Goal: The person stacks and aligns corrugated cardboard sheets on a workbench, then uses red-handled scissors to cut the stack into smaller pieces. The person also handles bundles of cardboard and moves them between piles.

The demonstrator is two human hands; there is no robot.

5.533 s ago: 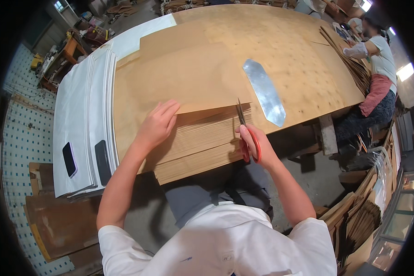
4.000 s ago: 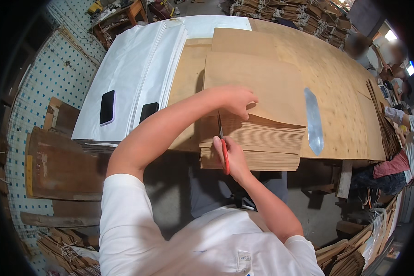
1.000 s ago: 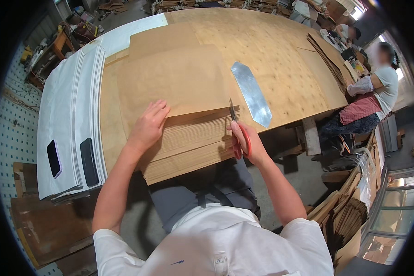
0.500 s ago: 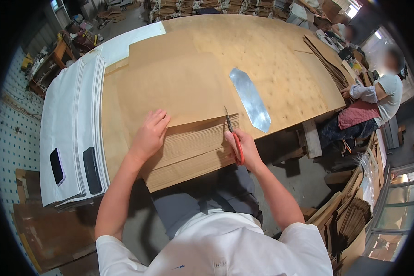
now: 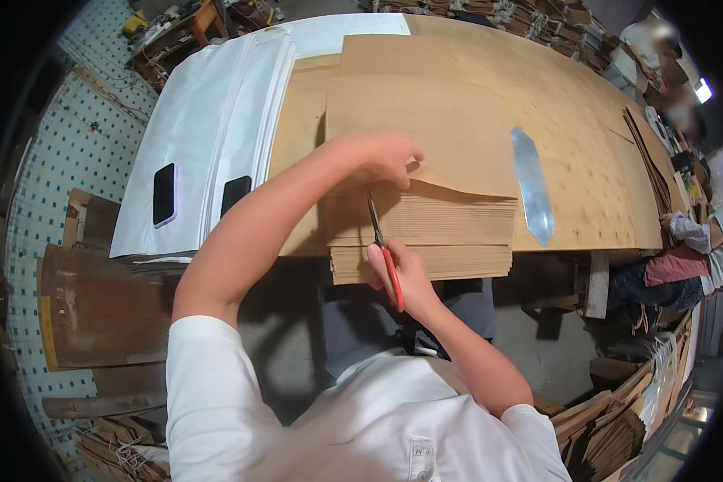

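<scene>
Stack of brown paper sheets (image 5: 426,233) at near tabletop (image 5: 586,145) edge. Left hand (image 5: 386,157) fingers curl, lifting top sheet. Right hand (image 5: 402,277) fingers grip red-handled scissors (image 5: 384,253), blade on stack. Cutting looks barely begun; most sheets untouched.

We count one pair of red-handled scissors (image 5: 386,261) in the right grip (image 5: 402,277), and one stack of brown paper sheets (image 5: 426,233) right under both grips, the left grip (image 5: 386,157) on top. One silver oblong plate (image 5: 532,195) sits off to the right of the grips. Two dark rectangles (image 5: 163,194) show on the one white pile (image 5: 201,136) to the left. One tabletop (image 5: 586,161).
</scene>
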